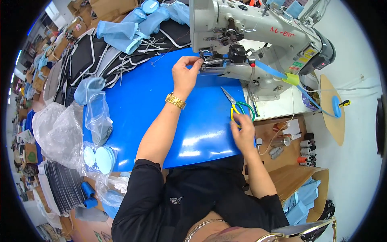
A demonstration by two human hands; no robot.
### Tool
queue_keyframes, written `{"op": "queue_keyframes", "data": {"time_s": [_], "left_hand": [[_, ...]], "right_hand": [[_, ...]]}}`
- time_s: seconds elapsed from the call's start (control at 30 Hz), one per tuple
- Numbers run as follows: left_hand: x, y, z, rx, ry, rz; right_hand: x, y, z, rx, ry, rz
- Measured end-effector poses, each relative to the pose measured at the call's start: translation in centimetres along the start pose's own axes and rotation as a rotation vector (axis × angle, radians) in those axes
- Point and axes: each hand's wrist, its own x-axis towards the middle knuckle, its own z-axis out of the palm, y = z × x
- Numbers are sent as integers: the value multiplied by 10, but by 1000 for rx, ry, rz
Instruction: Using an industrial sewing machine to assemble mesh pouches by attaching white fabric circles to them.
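Observation:
My left hand [186, 73], with a gold-coloured watch on its wrist, reaches up to the white sewing machine [258, 24]. Its thumb and finger pinch beside the metal parts at the needle area [211, 60]; what they hold is too small to make out. Lower and to the right, my right hand [243, 131] has its fingers curled on the lower handle of green-and-yellow scissors [229, 96], whose blades point up toward the machine. Both hands are over a glossy blue board [137, 103]. A blue tape [269, 69] runs from a cardboard disc [330, 125] to the machine.
Black padded pieces [86, 60] and blue mesh pieces [117, 30] are piled at back left. Plastic bags [56, 133] and pale blue discs [104, 160] lie left. A wooden shelf with several thread spools [306, 151] and an open carton [322, 175] are at lower right.

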Motion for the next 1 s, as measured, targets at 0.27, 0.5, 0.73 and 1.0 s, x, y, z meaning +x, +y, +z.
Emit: {"op": "queue_keyframes", "data": {"time_s": [0.27,0.5,0.73,1.0], "left_hand": [[-19,-29,-5,-297,72,-507],[-104,-80,-25,374,-142,-4],[-102,-74,-25,429,-130,28],[-102,-73,-25,382,-114,4]], "right_hand": [[43,27,-39,-243,-433,205],[48,15,-32,357,-609,374],[73,-32,-15,928,-578,449],[85,-32,-2,842,-523,433]]}}
